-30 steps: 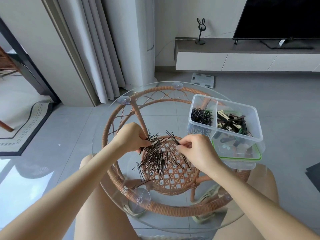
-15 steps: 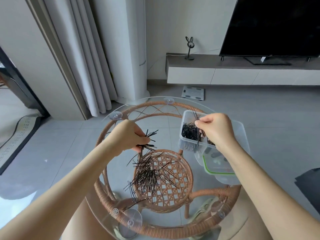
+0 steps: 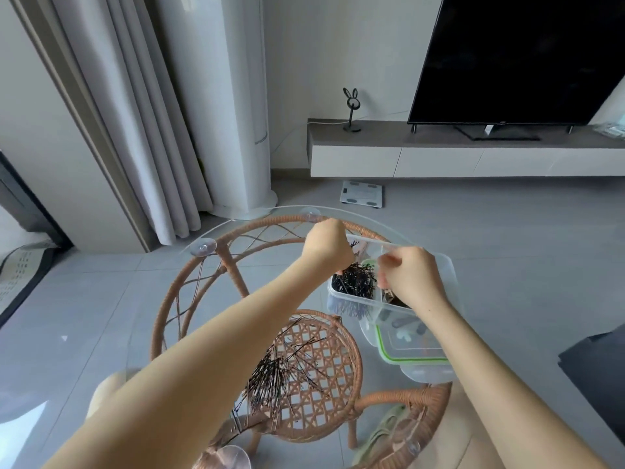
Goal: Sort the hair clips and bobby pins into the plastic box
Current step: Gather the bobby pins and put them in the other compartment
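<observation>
The plastic box [image 3: 451, 269] is clear, rectangular with rounded corners, and sits on the round glass table [image 3: 257, 213] at the centre right of the frame. 1 divider splits it into 2 compartments. The left compartment holds a dense tangle of thin black bobby pins [image 3: 356, 283], too many to count. The right compartment shows only a few dark and brown hair clips [image 3: 394, 298], since most of it is hidden under a wrist.

There is 1 box, and 1 clear lid [image 3: 414, 348] with a green seal lies just below it, partly under it. A second lot of pins, a loose pile [image 3: 280, 370] that fans out in black strands, lies in the lower centre of the frame.

Both hands are over the box. The left hand [image 3: 326, 247] is above the far left corner with its fingers curled in, and a few dark pin ends stick out to its right, so it grips a small bunch of bobby pins. The right hand [image 3: 411, 277] is over the divider with fingertips drawn together; I cannot tell whether anything is pinched between them

The rattan frame [image 3: 236, 228] shows through the glass, with 4 suction cups visible
</observation>
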The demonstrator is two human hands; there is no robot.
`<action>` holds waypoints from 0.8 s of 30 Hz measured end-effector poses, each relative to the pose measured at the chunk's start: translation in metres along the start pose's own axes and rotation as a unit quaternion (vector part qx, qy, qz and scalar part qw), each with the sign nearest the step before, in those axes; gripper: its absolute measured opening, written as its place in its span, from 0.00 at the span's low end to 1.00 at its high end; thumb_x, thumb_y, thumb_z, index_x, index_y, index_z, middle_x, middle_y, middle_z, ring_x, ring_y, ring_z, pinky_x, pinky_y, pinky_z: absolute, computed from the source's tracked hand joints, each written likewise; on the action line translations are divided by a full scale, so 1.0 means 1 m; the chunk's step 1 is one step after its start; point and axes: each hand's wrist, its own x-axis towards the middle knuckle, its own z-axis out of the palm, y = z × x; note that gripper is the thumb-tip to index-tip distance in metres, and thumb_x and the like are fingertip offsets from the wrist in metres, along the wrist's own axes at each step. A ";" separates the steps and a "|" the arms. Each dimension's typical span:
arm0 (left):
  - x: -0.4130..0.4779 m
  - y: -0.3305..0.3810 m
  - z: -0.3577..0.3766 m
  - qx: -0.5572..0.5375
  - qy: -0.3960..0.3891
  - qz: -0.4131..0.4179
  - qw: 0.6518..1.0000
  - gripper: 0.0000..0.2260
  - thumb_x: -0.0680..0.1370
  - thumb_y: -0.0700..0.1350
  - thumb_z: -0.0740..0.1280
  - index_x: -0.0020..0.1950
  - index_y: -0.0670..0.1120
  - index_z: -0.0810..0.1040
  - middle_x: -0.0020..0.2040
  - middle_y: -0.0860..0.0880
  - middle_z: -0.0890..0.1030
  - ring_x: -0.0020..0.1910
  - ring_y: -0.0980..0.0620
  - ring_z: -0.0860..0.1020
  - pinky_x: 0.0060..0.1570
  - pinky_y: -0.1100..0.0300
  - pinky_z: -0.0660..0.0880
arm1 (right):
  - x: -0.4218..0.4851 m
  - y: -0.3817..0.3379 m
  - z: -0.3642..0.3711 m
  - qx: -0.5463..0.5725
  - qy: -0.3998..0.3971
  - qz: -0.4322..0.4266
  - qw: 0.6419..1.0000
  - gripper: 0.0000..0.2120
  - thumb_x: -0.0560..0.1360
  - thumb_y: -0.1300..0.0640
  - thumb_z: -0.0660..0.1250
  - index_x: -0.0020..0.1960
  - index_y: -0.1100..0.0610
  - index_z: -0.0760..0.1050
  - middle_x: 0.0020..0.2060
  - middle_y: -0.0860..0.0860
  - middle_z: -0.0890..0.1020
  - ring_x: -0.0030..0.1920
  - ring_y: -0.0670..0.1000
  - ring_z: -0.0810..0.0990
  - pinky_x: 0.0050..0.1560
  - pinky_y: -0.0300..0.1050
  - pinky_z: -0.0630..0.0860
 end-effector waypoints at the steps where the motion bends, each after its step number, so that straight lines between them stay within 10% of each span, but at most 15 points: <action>1: 0.003 0.002 0.006 0.023 0.007 0.001 1.000 0.08 0.73 0.35 0.65 0.33 0.40 0.73 0.30 0.47 0.76 0.36 0.47 0.77 0.35 0.60 0.74 | -0.001 0.005 -0.002 0.010 0.000 0.008 1.000 0.18 0.75 0.60 0.59 0.30 0.65 0.77 0.29 0.59 0.82 0.34 0.58 0.81 0.41 0.45 0.78; 7: 0.008 0.012 0.018 0.103 -0.030 0.043 0.993 0.19 0.72 0.44 0.70 0.28 0.44 0.63 0.27 0.50 0.67 0.29 0.50 0.70 0.23 0.62 0.62 | -0.007 0.015 -0.007 0.059 -0.008 0.013 0.998 0.14 0.74 0.60 0.60 0.34 0.66 0.76 0.32 0.63 0.82 0.36 0.63 0.81 0.44 0.59 0.79; 12: 0.005 0.005 0.006 0.101 -0.033 0.073 0.992 0.11 0.74 0.47 0.67 0.45 0.39 0.81 0.43 0.45 0.83 0.43 0.44 0.80 0.43 0.54 0.78 | -0.018 0.001 -0.013 0.053 0.005 -0.043 0.998 0.16 0.74 0.57 0.60 0.33 0.66 0.75 0.30 0.63 0.80 0.34 0.63 0.80 0.41 0.56 0.79; 16: -0.010 -0.010 -0.007 0.078 0.011 0.103 0.992 0.15 0.79 0.44 0.58 0.46 0.36 0.80 0.46 0.40 0.82 0.40 0.44 0.77 0.39 0.56 0.73 | -0.035 -0.016 -0.015 0.077 -0.003 -0.080 0.994 0.13 0.75 0.59 0.61 0.36 0.64 0.78 0.31 0.58 0.82 0.32 0.58 0.81 0.36 0.56 0.79; 24: -0.079 -0.124 -0.008 0.103 0.022 0.047 0.993 0.14 0.79 0.50 0.59 0.56 0.45 0.80 0.55 0.44 0.81 0.51 0.45 0.80 0.50 0.54 0.76 | -0.099 0.000 0.041 -0.069 -0.205 -0.088 0.972 0.14 0.76 0.49 0.62 0.52 0.59 0.76 0.46 0.51 0.81 0.42 0.49 0.80 0.41 0.40 0.76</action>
